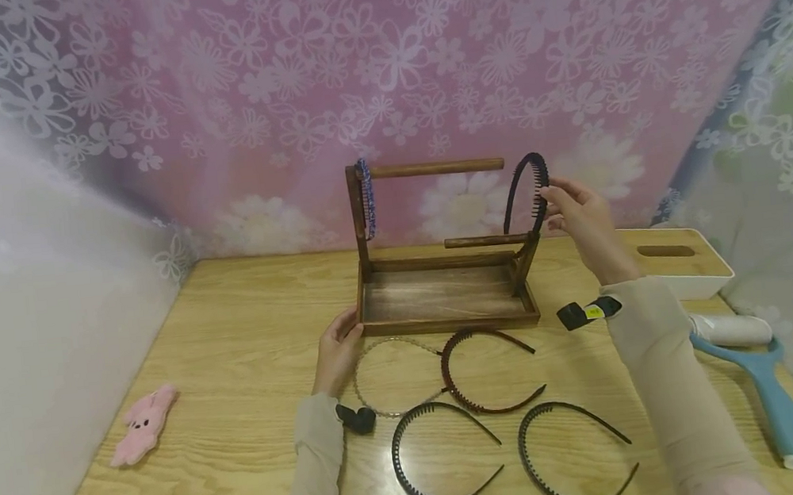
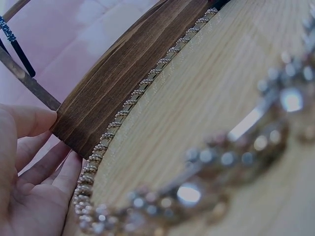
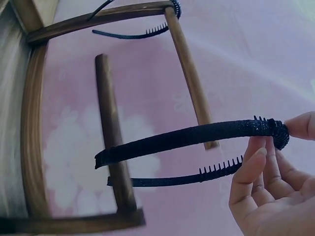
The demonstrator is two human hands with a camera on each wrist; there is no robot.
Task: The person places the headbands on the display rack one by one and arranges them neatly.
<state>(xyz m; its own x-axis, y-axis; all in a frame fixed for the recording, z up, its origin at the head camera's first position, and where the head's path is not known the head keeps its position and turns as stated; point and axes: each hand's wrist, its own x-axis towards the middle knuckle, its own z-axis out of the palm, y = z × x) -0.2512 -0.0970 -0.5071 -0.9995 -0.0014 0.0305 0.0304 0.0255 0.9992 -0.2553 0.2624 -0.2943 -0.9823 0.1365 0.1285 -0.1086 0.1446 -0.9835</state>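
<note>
My right hand [image 1: 586, 221] pinches a black toothed headband [image 1: 538, 166] by its curved top, between thumb and fingers. In the right wrist view, the headband's two ends overlap the lower rod [image 3: 107, 98] of a dark wooden rack [image 1: 447, 325], near that rod's post. At the rack tray's front left corner, my left hand [image 1: 338, 355] grips the wood, thumb on one side and fingers under the other. A blue-patterned headband [image 1: 367, 202] hangs at the left end of the upper rod [image 1: 439, 168]. A beaded headband [image 2: 123, 114] lies along the tray's front.
In front of the rack lie a dark red headband [image 1: 449, 376] and two black toothed headbands [image 1: 398, 458] [image 1: 527, 458]. A pink plush toy [image 1: 143, 425] is at left. On the right are a tissue box [image 1: 710, 265] and a blue-handled lint roller [image 1: 777, 398]. A floral wall [image 1: 392, 56] stands behind.
</note>
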